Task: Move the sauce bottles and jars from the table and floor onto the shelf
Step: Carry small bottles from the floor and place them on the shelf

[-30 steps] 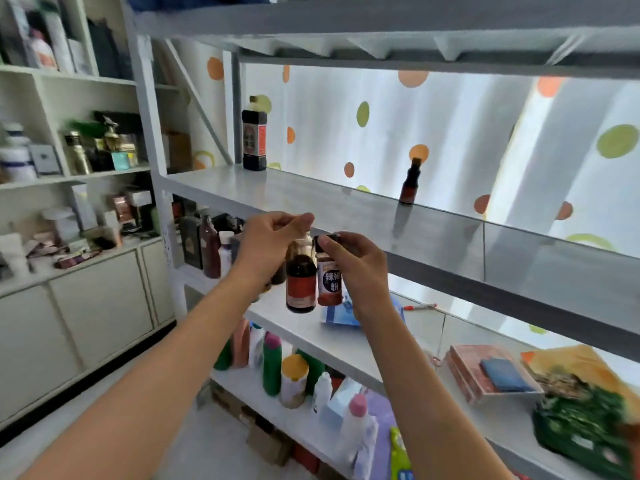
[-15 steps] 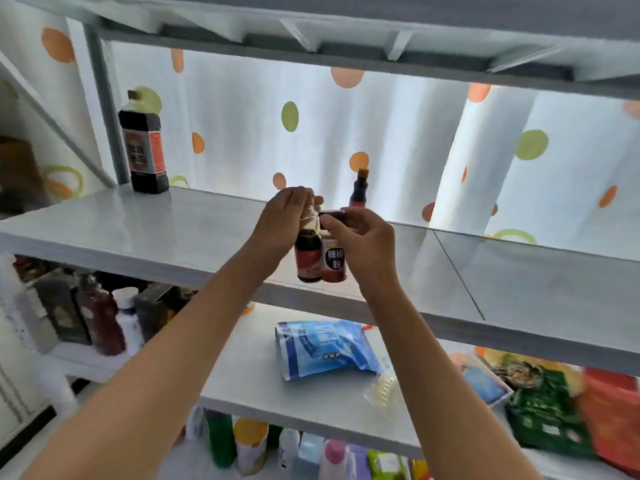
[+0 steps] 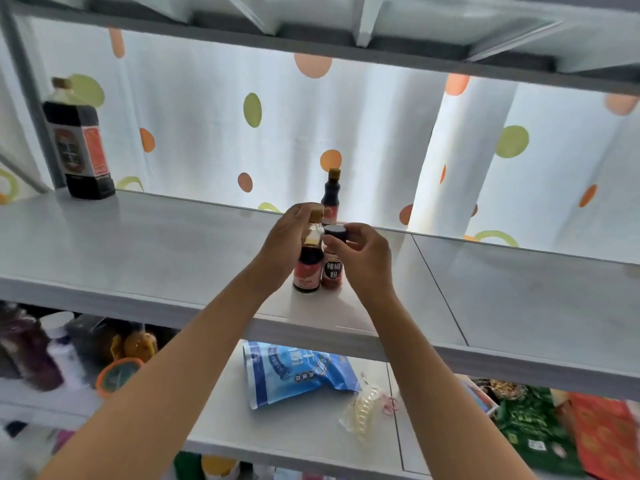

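Observation:
My left hand (image 3: 285, 242) grips the neck of a small dark sauce bottle (image 3: 308, 268) with a red label. My right hand (image 3: 362, 252) pinches the black cap of a small red chili-powder jar (image 3: 332, 271). Both stand side by side with their bases on the grey shelf (image 3: 156, 258), near its front edge. Behind them at the shelf's back stands another small dark bottle (image 3: 330, 195). A large dark soy-sauce bottle (image 3: 79, 143) stands at the far left of the same shelf.
A dotted white curtain (image 3: 381, 140) hangs behind the shelf, and another shelf board runs overhead. On the shelf below lie a blue bag (image 3: 294, 374), a clear hair clip (image 3: 363, 408), bottles at left and colourful packets (image 3: 554, 427) at right.
Both hands carried the bottle and jar up and forward from below the shelf edge and over it; now both containers rest on the shelf surface. The view tilted up.

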